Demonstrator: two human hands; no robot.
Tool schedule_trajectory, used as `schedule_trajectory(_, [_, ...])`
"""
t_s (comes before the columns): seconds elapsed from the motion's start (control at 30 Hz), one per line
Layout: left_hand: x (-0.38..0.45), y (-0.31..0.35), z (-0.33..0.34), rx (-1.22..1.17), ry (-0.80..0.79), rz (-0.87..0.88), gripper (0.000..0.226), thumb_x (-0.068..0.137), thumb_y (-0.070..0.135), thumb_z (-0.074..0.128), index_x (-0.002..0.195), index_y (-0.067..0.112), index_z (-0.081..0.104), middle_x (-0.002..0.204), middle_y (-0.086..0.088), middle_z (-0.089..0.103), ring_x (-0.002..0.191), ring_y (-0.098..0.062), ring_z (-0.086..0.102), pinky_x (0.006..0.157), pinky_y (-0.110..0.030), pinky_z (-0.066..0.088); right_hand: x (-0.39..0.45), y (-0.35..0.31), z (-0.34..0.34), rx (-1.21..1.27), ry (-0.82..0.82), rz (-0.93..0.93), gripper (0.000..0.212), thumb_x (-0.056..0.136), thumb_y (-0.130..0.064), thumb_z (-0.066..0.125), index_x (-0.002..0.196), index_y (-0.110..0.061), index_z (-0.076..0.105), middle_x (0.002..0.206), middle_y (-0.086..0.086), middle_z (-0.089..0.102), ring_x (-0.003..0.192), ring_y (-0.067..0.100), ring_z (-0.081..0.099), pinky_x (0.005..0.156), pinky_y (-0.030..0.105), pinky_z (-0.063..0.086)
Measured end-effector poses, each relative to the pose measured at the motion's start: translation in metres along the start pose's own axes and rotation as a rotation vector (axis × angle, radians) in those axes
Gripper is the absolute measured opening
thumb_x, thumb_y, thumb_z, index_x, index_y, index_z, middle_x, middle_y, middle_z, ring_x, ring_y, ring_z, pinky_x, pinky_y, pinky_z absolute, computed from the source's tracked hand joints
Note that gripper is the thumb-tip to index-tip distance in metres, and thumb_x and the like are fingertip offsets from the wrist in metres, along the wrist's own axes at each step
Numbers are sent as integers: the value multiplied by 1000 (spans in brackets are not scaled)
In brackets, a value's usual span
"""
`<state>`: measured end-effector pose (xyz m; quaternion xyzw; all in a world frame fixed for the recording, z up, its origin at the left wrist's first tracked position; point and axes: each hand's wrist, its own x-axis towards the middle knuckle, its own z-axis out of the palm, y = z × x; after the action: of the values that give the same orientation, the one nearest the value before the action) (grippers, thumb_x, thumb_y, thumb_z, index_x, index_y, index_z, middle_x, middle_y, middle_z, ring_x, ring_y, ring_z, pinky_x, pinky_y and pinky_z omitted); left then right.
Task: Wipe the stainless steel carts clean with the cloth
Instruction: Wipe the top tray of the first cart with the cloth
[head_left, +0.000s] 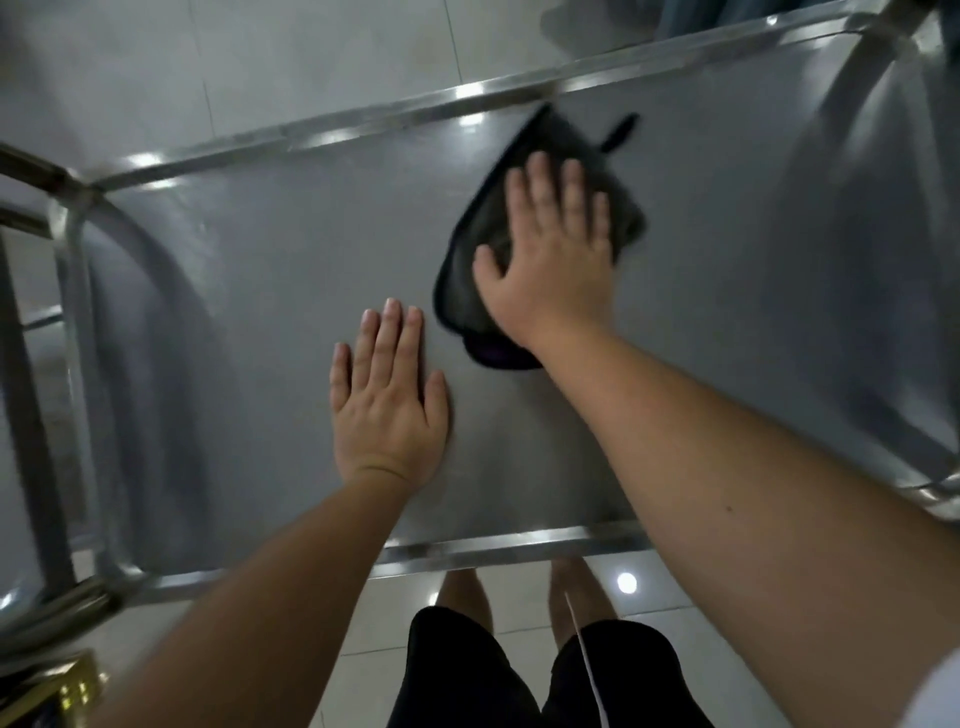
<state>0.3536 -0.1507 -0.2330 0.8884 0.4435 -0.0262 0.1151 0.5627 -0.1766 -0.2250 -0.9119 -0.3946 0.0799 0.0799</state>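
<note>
On the cart top, right of centre toward the far rail, the right hand's fingers (540, 192) lie straight and slightly spread, pressed flat onto the cloth (478, 244); nothing curled round it, thumb splayed left on the fabric. Right hand (550, 254) covers the cloth's middle and right part. Cloth is dark grey with a dark edge, blurred, flat on the steel, a small loop or tab sticking out at its far corner; near corner pokes out under the wrist. Left hand's fingers (387, 338) also straight, close together, palm down directly on bare steel, holding nothing. Left hand (387, 410) sits just near-left of the cloth, fingertips near its near-left edge but apart from it. Both bare forearms run in from the near side. Stainless steel cart (234, 291) shelf fills most of the view, raised rim along far and near edges, tubular handle frame at the left end, an upright post at the far right corner. Pale tiled floor (291, 67) beyond and beneath. Person's legs and black shorts (467, 670) show below the near rim.
</note>
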Motion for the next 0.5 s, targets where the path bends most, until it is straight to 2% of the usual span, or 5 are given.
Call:
schedule_trajectory(0.1, [0, 1, 0, 7, -18, 7, 68, 106, 44, 33, 171, 26, 21, 178, 6, 13, 165, -12, 3, 133, -48, 5, 14, 13, -2, -4, -109, -458, 76, 97, -63, 37, 164, -29, 30, 174, -5, 20, 162, 23, 10, 130, 49, 5])
schedule_trajectory(0.2, [-1, 1, 0, -8, -7, 14, 68, 104, 43, 35, 170, 25, 26, 177, 5, 17, 165, -14, 7, 133, -49, 8, 30, 73, -14, -35, -104, -515, 73, 95, -63, 39, 161, -31, 37, 171, -5, 29, 160, 24, 20, 129, 49, 13])
schedule_trajectory(0.3, [-1, 1, -1, -25, -4, 16, 68, 104, 41, 38, 169, 24, 27, 177, 4, 18, 165, -15, 8, 132, -51, 10, 54, 161, -38, -74, -43, -222, 76, 95, -64, 35, 161, -27, 38, 171, 3, 30, 158, 32, 24, 126, 54, 17])
schedule_trajectory(0.4, [-1, -1, 1, -37, 7, 16, 68, 104, 40, 40, 169, 23, 29, 177, 4, 18, 164, -15, 9, 132, -52, 11, 64, 237, -60, -97, 10, 176, 78, 95, -64, 31, 163, -24, 31, 174, 5, 21, 160, 33, 15, 128, 56, 12])
schedule_trajectory(0.5, [-1, -3, 4, -30, 8, 14, 68, 104, 40, 40, 169, 23, 29, 177, 4, 18, 165, -16, 9, 132, -53, 12, 78, 211, -54, -51, 82, 588, 79, 94, -58, 28, 165, -22, 27, 175, 4, 14, 161, 31, 7, 129, 54, 5])
